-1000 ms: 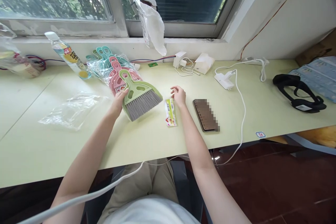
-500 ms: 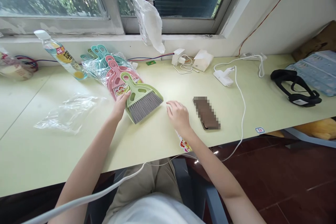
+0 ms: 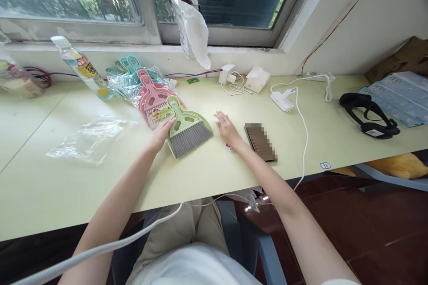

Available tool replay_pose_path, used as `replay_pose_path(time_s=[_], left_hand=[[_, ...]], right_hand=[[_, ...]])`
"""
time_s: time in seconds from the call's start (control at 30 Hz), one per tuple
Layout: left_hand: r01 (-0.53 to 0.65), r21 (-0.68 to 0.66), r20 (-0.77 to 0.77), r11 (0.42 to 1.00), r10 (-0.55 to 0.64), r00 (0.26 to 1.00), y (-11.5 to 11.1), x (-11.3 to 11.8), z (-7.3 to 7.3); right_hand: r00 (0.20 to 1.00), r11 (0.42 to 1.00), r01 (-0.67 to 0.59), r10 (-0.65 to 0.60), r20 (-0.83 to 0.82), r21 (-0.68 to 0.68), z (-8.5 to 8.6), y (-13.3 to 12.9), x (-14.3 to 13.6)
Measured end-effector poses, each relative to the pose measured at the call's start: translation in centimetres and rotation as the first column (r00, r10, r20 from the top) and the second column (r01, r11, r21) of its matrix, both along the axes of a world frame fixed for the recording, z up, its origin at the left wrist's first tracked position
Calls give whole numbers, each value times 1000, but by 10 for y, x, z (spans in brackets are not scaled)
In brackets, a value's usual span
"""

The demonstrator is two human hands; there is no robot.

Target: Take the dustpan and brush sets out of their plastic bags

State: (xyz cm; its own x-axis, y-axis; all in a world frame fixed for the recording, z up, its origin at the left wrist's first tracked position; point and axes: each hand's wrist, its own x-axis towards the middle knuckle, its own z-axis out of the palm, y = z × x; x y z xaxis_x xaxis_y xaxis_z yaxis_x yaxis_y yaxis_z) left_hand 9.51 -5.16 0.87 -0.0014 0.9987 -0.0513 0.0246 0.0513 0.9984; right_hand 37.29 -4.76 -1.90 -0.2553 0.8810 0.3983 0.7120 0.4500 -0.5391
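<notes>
A green dustpan [image 3: 207,128] with a matching grey-bristled brush [image 3: 190,139] nested in it is near the middle of the table. My left hand [image 3: 162,133] grips its left edge, with the thumb on top and the other fingers hidden. Just right of the dustpan, apart from it, my right hand [image 3: 228,128] is low over the table with fingers stretched out. A small red-and-white printed piece [image 3: 229,147] peeks out beneath that hand; most of it is hidden. Behind the green set lies a pink dustpan-and-brush set [image 3: 152,93] in clear wrap, with teal ones [image 3: 130,66] farther back.
A crumpled clear plastic bag [image 3: 90,140] lies left, below a drink bottle [image 3: 83,69]. Right of my right hand is a blurred-out phone-like slab [image 3: 261,142]. Beyond are a white power adapter [image 3: 282,99] with cable and a black headset strap [image 3: 369,118]. The table edge [image 3: 200,197] runs before me.
My right hand has moved away from me, and the printed piece under it shows less and sits farther from the edge. The green set, still in my left hand, appears slightly farther right.
</notes>
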Motion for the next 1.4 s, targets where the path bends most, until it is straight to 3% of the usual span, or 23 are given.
replay_pose_path(time_s=[0.13, 0.2, 0.27, 0.37, 0.5, 0.63, 0.73, 0.87, 0.93, 1.0, 1.1, 1.17, 1.27, 1.4], left_hand=[[126, -70, 45, 990, -123, 991, -3, 1, -1], [136, -59, 42, 989, -134, 990, -3, 0, -1], [138, -47, 22, 989, -137, 990, -3, -1, -2], [161, -74, 0, 984, -161, 987, -2, -3, -5], [188, -108, -7, 976, -190, 982, -1, -2, -5], [179, -109, 36, 978, -176, 984, -2, 0, -1], [191, -88, 68, 978, -185, 980, -3, 0, -3], [196, -75, 65, 978, -191, 979, -3, -2, -8], [196, -58, 75, 979, -191, 979, -2, -2, -11], [196, -37, 87, 980, -192, 977, -2, -1, -12], [208, 1, 64, 978, -207, 976, -1, 1, -15], [224, 36, 25, 974, -224, 974, 0, 3, -18], [203, 83, 1, 976, -204, 979, 0, 5, -20], [150, 160, 7, 976, -153, 988, -2, 11, -17]], right_hand=[[971, 953, 214, -184, -151, 216, 35, 41, 28], [936, 904, 334, -283, -210, 267, 51, 42, 52], [947, 912, 318, -294, -130, 259, 59, 29, 82], [968, 968, 212, -227, 108, 137, 52, -4, 130], [942, 971, 223, -236, 239, 81, 28, -44, 172], [929, 968, 247, -247, 275, 37, 15, -57, 182], [935, 972, 235, -230, 269, 16, 19, -57, 177], [952, 947, 290, -301, 65, 134, 42, -56, 142], [953, 937, 301, -299, -38, 179, 57, -56, 107], [976, 961, 214, -202, -83, 175, 68, -56, 61], [999, 998, 30, -29, -21, 57, 73, -50, -16], [996, 1000, -10, 11, 86, -11, 70, -43, -63], [970, 996, 72, -57, 237, -56, 65, -31, -109], [908, 963, 264, -230, 349, -51, 67, -23, -125]])
